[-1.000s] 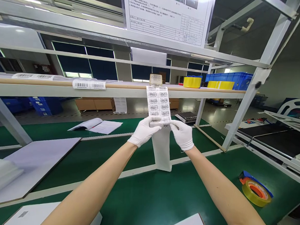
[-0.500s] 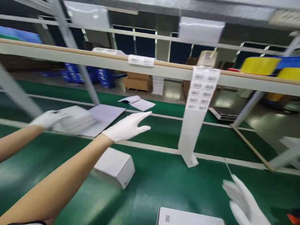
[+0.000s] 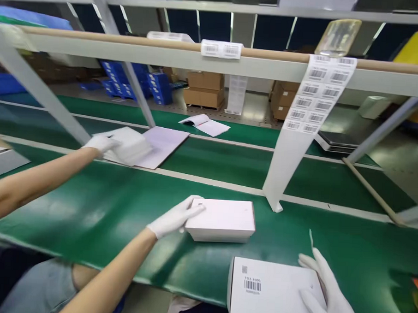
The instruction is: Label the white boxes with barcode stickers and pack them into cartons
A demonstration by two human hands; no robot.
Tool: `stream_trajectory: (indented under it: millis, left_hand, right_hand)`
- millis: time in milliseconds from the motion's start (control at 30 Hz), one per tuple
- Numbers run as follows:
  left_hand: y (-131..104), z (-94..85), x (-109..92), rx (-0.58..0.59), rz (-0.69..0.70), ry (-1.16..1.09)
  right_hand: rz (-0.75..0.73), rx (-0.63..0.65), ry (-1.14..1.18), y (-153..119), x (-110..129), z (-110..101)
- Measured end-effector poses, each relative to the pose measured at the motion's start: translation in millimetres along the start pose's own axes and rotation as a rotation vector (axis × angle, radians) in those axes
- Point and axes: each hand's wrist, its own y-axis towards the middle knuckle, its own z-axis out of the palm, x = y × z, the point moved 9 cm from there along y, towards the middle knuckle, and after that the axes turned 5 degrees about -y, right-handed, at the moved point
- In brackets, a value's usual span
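Note:
Near the middle, my left hand (image 3: 175, 216), in a white glove, grips the left end of a white box (image 3: 223, 215), its thumb on top. My right hand (image 3: 331, 295), gloved too, is at the lower right with thumb and fingers apart. A thin white strip (image 3: 311, 239) stands up from its index fingertip. The thumb lies over the right part of a second white box (image 3: 269, 288), which bears a printed barcode label (image 3: 252, 285). Beyond the boxes, a long strip of barcode labels (image 3: 300, 128) hangs from the shelf rail (image 3: 275, 69) to the green surface.
At the left, another person's gloved hand (image 3: 101, 145) touches a stack of white sheets or pads (image 3: 129, 146) beside a pale board (image 3: 164, 143). An open booklet (image 3: 206, 125) lies farther back. A clear tape roll (image 3: 337, 37) sits on the rail. Another white box (image 3: 6, 161) is far left.
My left hand, outstretched and empty before, has come down and taken hold of the white box. The view has tilted down, and my right hand now overlaps the labelled box.

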Motion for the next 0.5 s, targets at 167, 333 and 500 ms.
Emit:
stream_trajectory:
  millis: [167,333,500]
  left_hand:
    - [4,109.1,-31,0.135,0.066,-0.127]
    - [-3,150.8,-48,0.229,0.139,-0.105]
    - [-4,145.9,-54,0.236,0.212,-0.067]
  right_hand:
    - [-0.034,-0.160,-0.085,-10,22,-20]
    - [-0.078,-0.314,-0.236,-22,39,-32]
    - [-0.032,-0.297,-0.291,-28,18,-40]
